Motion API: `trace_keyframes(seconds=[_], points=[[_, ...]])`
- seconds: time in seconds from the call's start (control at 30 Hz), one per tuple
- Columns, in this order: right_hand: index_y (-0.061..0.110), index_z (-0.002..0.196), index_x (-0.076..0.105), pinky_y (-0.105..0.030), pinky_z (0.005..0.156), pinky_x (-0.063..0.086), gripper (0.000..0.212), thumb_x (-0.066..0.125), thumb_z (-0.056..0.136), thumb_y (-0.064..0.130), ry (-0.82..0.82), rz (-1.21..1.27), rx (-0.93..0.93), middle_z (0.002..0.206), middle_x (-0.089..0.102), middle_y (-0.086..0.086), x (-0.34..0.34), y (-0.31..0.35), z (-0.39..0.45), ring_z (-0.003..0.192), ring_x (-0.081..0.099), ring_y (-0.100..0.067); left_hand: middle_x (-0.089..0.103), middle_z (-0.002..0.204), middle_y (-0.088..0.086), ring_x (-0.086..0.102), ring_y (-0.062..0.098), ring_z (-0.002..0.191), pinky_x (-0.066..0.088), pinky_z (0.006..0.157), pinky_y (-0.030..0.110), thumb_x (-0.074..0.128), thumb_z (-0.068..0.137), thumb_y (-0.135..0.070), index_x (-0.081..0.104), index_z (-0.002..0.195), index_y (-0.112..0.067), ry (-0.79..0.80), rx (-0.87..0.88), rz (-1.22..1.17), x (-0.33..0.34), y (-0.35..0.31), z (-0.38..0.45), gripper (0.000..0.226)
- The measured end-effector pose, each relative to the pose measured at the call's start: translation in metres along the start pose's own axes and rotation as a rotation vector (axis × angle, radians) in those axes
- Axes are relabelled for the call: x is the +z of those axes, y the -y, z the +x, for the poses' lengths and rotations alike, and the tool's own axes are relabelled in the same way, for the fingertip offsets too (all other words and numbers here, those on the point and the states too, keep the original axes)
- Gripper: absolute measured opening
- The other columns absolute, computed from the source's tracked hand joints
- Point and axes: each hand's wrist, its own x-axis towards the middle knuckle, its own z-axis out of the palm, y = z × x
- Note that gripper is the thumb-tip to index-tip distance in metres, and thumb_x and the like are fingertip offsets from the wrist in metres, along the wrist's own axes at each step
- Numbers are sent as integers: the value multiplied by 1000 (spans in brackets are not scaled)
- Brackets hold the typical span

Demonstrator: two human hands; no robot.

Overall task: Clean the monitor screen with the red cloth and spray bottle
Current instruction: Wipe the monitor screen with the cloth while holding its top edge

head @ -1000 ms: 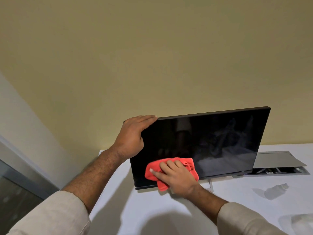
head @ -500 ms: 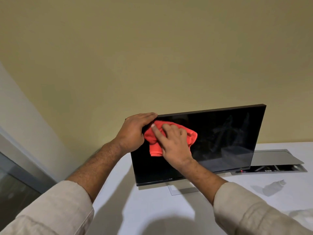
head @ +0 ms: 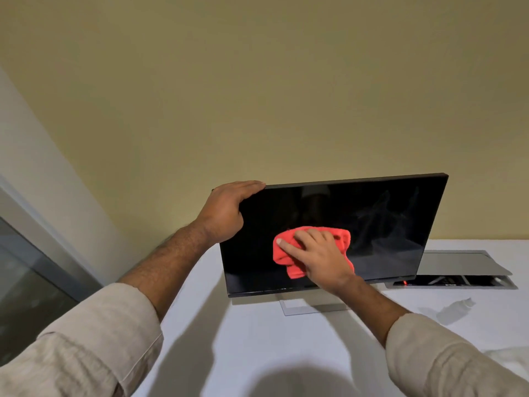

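Note:
A black monitor (head: pixel 386 224) stands on a white table (head: pixel 257 339), its dark screen facing me. My left hand (head: pixel 226 213) grips the monitor's top left corner, fingers laid over the top edge. My right hand (head: pixel 320 259) presses a crumpled red cloth (head: pixel 286 256) flat against the lower middle of the screen. A small clear spray bottle (head: pixel 458 308) lies on its side on the table to the right of the monitor, apart from both hands.
The monitor's flat clear base (head: pixel 300 306) rests on the table below the screen. Behind the monitor at right, an open grey cable hatch (head: pixel 458 267) sits in the tabletop. A beige wall rises behind. A glass panel (head: pixel 28 296) is at the left.
My right hand has swept the red cloth from the lower left of the screen up to the top left, then down and right to the lower middle. My left hand keeps its hold.

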Motion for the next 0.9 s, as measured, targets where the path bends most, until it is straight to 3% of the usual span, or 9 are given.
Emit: trace_keyframes(seconds=[0.1, 0.2, 0.27, 0.37, 0.47, 0.53, 0.63, 0.9], points=[[27, 140, 54, -42, 74, 41, 68, 73, 77, 8, -218, 113, 209, 114, 59, -10, -18, -14, 23, 97, 51, -29, 62, 136, 1, 55, 19, 129, 41, 112, 36, 46, 68, 19, 60, 134, -17, -13, -43, -1, -1, -5, 1, 76], [28, 143, 50, -43, 77, 39, 63, 67, 83, 14, -255, 123, 243, 117, 55, -10, -21, -11, 38, 100, 46, -27, 66, 130, -1, 59, 18, 122, 42, 105, 26, 46, 67, 13, 62, 130, -19, -49, -102, -4, 1, -12, 3, 73], [29, 143, 49, -42, 77, 38, 68, 69, 81, 13, -216, 104, 208, 118, 55, -9, -13, -1, 35, 100, 47, -27, 66, 131, -1, 59, 19, 122, 40, 103, 24, 51, 68, 10, 60, 132, -18, -68, -102, 65, 4, -17, 3, 71], [30, 141, 49, -41, 73, 39, 77, 70, 69, 12, -66, 48, 14, 116, 56, -6, 8, 21, 17, 95, 50, -27, 63, 135, 2, 57, 25, 123, 38, 105, 32, 55, 67, 8, 57, 136, -13, -80, -75, 185, 14, -24, 1, 73], [28, 140, 47, -42, 76, 44, 95, 82, 53, 32, 159, 7, -143, 119, 56, -3, 33, 38, -6, 95, 54, -27, 60, 136, 2, 54, 26, 123, 36, 107, 34, 54, 68, 8, 55, 138, -14, -108, -99, 213, 20, -26, -2, 74], [26, 141, 47, -44, 80, 48, 93, 81, 56, 44, 253, -35, -212, 120, 56, -2, 45, 40, -23, 98, 55, -26, 60, 137, 1, 53, 25, 122, 35, 107, 33, 53, 69, 8, 55, 138, -16, -125, -114, 224, 21, -27, -3, 73], [25, 139, 50, -44, 81, 50, 78, 74, 70, 53, 269, -69, -264, 120, 59, -1, 57, 28, -47, 97, 57, -25, 62, 134, 3, 55, 26, 120, 36, 106, 34, 52, 67, 9, 56, 137, -14, -142, -106, 231, 21, -29, -5, 74], [23, 137, 55, -44, 75, 51, 76, 77, 68, 48, 242, -42, -200, 114, 62, -2, 66, 26, -62, 91, 58, -26, 65, 127, 2, 56, 24, 117, 31, 111, 37, 53, 61, 9, 60, 132, -12, -236, -127, 220, 34, -32, -9, 74]])
